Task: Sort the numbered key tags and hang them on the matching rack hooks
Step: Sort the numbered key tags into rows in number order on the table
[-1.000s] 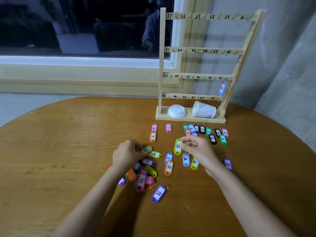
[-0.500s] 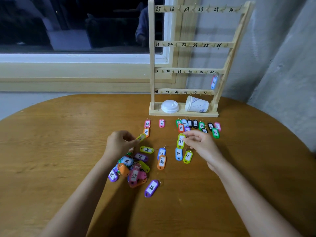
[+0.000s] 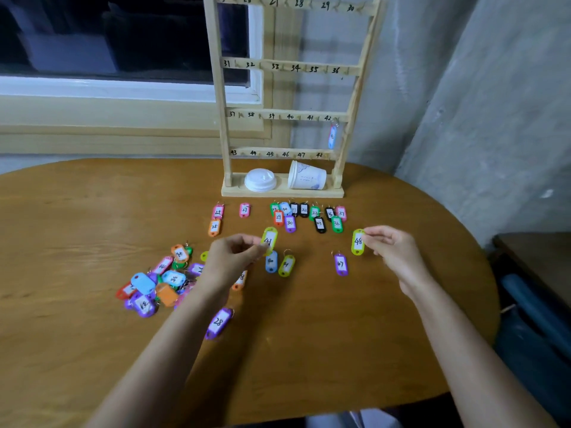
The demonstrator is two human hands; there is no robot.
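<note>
Each hand pinches a yellow-green tag — left hand point(image 3: 232, 254) tag 41 point(image 3: 269, 240), right hand point(image 3: 390, 248) tag 48 point(image 3: 358, 241).

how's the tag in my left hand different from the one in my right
The left tag, pinched by the left hand, reads roughly 41, blurred; the right tag, pinched by the right hand, reads 48. The left tag tilts; the right tag sits nearly upright. Both are yellow-green with white labels.
</note>
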